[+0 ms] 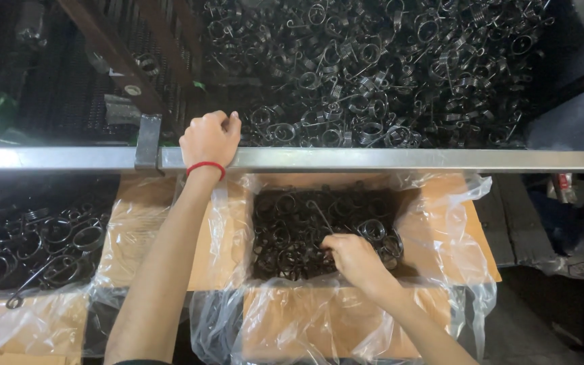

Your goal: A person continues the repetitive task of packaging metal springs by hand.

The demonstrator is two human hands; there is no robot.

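While the left hand [209,138] clenches the long steel rail [386,159], the right hand [354,258] grasps dark wire springs [292,230] inside the plastic-lined cardboard box [441,223], near its front edge.

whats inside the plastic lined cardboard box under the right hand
The cardboard box holds dark coiled wire springs. The right hand covers some, and the box bottom is hidden beneath the pile.

Single head-worn view, steeply downward and close over the lined carton [434,223].
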